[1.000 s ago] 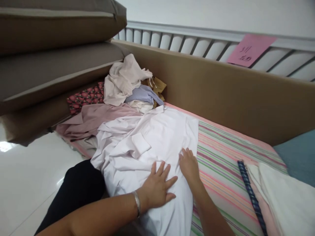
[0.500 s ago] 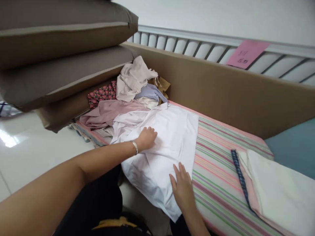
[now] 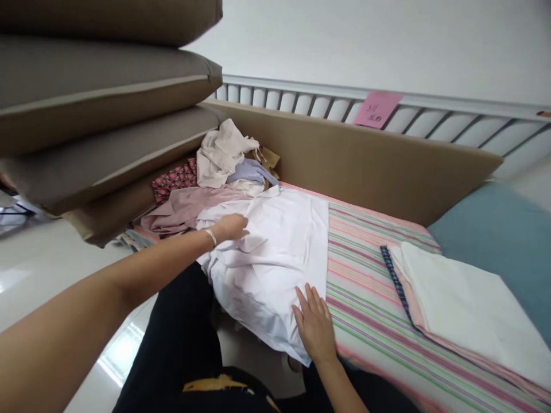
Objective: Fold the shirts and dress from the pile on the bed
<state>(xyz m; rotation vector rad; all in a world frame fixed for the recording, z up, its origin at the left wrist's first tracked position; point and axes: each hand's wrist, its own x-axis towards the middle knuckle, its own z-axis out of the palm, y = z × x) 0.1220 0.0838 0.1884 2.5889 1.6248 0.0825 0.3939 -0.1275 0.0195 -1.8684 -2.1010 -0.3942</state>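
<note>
A white shirt (image 3: 279, 252) lies spread over the striped mattress, its near edge hanging over the front side. My left hand (image 3: 232, 227), with a bracelet at the wrist, has its fingers closed on the shirt's left part, where a fold of cloth stands up beside the fingertips. Flat on the shirt's near right corner rests my right hand (image 3: 315, 324), fingers stretched out. Left of and behind the shirt is a heap of crumpled clothes: a dusty pink garment (image 3: 185, 207), a cream one (image 3: 221, 152), a light blue one (image 3: 252, 171) and a red patterned cloth (image 3: 174, 180).
Folded clothes (image 3: 469, 298) lie in a stack at the right on the striped mattress (image 3: 365, 287). Thick brown cushions (image 3: 107, 109) tower at the left. Along the back run a brown board (image 3: 344, 155) and a railing with a pink note (image 3: 379, 109). A blue-green surface (image 3: 495, 229) fills the far right.
My left hand has shifted left over the shirt, and the cloth near it is now bunched into a raised fold. My right hand stays flat on the near corner. The view has turned somewhat.
</note>
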